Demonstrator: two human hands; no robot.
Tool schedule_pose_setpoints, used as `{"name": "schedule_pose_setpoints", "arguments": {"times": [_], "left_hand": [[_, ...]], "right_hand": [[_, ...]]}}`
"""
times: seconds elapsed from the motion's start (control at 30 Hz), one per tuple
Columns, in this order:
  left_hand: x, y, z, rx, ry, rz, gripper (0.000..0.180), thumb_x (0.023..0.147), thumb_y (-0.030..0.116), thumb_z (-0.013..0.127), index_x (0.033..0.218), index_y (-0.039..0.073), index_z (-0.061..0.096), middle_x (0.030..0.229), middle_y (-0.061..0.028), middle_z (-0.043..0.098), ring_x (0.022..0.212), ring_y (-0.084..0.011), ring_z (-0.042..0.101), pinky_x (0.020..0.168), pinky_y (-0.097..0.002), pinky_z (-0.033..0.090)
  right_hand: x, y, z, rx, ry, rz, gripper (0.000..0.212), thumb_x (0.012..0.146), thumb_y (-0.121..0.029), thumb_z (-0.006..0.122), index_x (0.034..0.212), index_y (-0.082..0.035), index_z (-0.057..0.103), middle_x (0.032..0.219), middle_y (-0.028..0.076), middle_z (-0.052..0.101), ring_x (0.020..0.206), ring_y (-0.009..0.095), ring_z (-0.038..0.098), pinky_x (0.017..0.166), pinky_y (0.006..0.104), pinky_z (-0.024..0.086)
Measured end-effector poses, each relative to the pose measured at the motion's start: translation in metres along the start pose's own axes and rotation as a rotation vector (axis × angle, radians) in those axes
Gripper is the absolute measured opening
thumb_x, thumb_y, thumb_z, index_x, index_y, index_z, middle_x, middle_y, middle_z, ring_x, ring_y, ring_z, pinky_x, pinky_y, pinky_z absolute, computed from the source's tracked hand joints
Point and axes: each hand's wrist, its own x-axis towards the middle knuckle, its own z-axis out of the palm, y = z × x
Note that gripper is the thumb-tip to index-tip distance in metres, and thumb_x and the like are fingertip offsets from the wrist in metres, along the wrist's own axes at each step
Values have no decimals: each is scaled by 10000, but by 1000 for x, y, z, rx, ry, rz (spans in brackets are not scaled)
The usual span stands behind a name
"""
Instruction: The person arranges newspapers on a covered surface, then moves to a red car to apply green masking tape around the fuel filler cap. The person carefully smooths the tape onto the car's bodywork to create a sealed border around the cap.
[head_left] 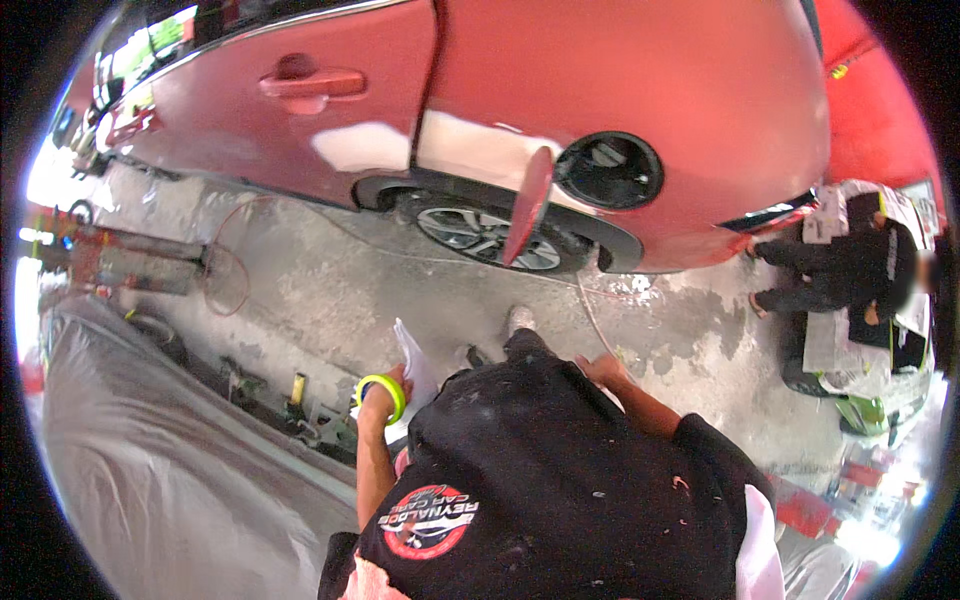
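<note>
Paper (416,368) gripped by the left hand (399,381) looks light, easily creased, best held by its edge; the right hand's (601,370) grip I cannot tell.

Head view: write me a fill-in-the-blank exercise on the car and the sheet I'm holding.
1. The nearest car is mainly ____ in colour.
2. Its fuel flap stands ____ rather than closed.
3. In this view, the round filler recess is to the ____ of that flap.
4. The white sheet is in your ____ hand.

Missing words: red; open; right; left.
</note>
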Motion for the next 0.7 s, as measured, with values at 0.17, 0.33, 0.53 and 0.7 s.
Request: {"name": "schedule_pose_setpoints", "arguments": {"times": [0.17,0.33,0.53,0.7], "left_hand": [[27,-12,11,140,49,124,408,951,304,611,1288,77,585,1155,-275,689,1088,-467,657,906,-534,525],[6,-4,-10,3,298,382,390,957,303,616,1277,81,608,1100,-264,702,1045,-469,664,885,-529,524],[-146,112,-145,214,181,419,457,975,268,584,1430,245,557,991,-217,729,958,-433,692,856,-518,535],[-222,162,-219,360,371,589,357,930,223,633,1285,186,624,885,-204,719,840,-427,696,748,-534,538]], "right_hand": [[28,17,49,123,-133,-142,746,934,-729,488,1067,-45,753,997,195,737,927,341,721,866,468,549],[14,-67,-31,-264,-57,-590,519,988,-581,524,1149,-134,732,1030,189,740,994,394,698,1000,454,492],[-203,-229,-141,-84,604,-1621,791,884,-567,702,1514,-147,473,1503,186,510,1345,384,522,1122,474,421],[-273,-272,-185,-533,321,-1609,587,931,-480,680,1389,-143,537,1076,232,685,990,401,681,825,494,539]]}}
